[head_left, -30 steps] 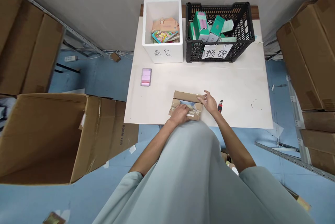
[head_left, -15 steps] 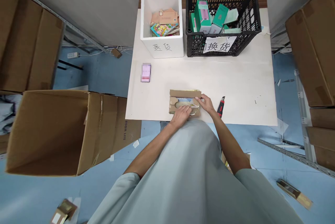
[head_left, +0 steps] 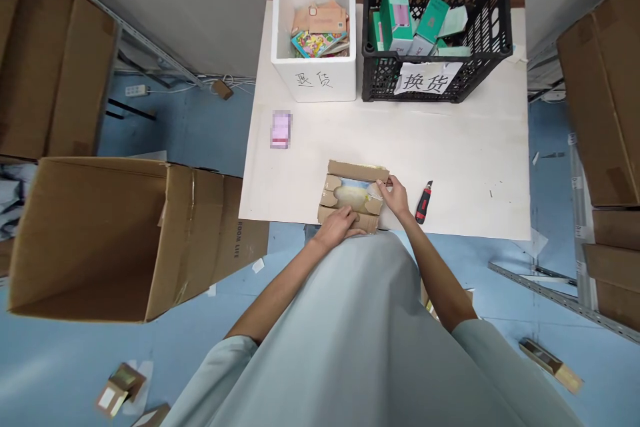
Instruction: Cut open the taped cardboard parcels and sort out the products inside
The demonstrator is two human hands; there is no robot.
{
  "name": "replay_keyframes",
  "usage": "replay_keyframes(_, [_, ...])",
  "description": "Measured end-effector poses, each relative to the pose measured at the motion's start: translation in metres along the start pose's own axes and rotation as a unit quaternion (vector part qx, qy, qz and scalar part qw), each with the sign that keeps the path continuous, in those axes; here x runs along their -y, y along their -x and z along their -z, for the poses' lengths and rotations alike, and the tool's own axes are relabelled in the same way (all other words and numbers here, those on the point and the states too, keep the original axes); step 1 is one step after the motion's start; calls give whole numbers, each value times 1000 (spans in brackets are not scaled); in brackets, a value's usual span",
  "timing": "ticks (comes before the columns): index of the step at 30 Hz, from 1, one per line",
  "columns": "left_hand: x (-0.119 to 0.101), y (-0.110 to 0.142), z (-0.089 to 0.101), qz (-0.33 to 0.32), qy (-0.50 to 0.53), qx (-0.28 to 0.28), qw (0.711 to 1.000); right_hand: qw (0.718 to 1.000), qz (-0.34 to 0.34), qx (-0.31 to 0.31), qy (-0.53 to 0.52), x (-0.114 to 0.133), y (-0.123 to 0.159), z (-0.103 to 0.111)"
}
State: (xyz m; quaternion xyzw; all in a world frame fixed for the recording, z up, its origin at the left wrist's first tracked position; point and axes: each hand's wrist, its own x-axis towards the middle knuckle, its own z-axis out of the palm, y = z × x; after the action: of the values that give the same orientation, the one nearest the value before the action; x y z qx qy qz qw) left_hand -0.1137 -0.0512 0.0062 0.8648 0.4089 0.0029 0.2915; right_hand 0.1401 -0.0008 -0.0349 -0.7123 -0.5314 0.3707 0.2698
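Note:
A small cardboard box [head_left: 330, 199] lies at the table's front edge with its long flaps folded out. Inside, between its end tabs, something pale with blue and yellow shows; its kind I cannot make out. My left hand [head_left: 339, 227] is on the near flap, fingers over it and thumb near its edge. At the far right corner, my right hand [head_left: 395, 196] pinches the box's side between thumb and fingers. A red and black utility knife [head_left: 423, 203] rests on the table to the right of that hand, blade out.
Behind stand a white foam box [head_left: 320, 80] holding envelopes and booklets, and a black crate [head_left: 437, 57] with green boxes. A blurred pink item [head_left: 281, 130] lies on the table [head_left: 305, 167]. A large open carton [head_left: 187, 234] stands left; stacked cartons [head_left: 600, 107] are at right.
The near flap has folded out toward me, showing more of the inside. My left hand has shifted slightly left and down onto it. My right hand stays at the right corner.

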Motion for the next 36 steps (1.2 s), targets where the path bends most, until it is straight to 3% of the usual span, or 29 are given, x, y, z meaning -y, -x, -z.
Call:
replay_keyframes(3, [5, 4, 4, 36, 24, -44, 998, 996, -21, -91, 8, 2, 25, 3])
replay_keyframes(5, [12, 0, 10, 52, 2, -57, 997, 995, -1, -101, 27, 9, 42, 5])
replay_keyframes(8, [23, -17, 19, 26, -44, -36, 998, 987, 122, 27, 102, 31, 55, -1])
replay_keyframes(11, [32, -36, 26, -6, -99, 3, 995, 920, 265, 160, 240, 55, 46, -15])
replay_keyframes(14, [39, -42, 33, -5, -153, 9, 988, 857, 320, 197, 353, 69, 29, -20])
replay_keyframes(16, [45, -36, 40, -12, -182, -7, 983, 843, 330, 201, 373, 71, 23, -15])
replay_keyframes(21, [64, -7, 58, 13, -178, -51, 983, 837, 350, 182, 378, 63, 32, 24])
replay_keyframes(25, [67, 5, 60, 55, -139, -77, 986, 846, 333, 156, 386, 51, 49, 48])
replay_keyframes(29, [72, 12, 57, 85, -90, -96, 988, 863, 319, 133, 368, 37, 58, 53])
replay_keyframes(33, [85, 19, 60, 114, -76, -80, 987, 877, 306, 127, 348, 28, 59, 49])
replay_keyframes(36, [86, 13, 64, 98, -89, -77, 988, 884, 304, 123, 334, 24, 57, 46])
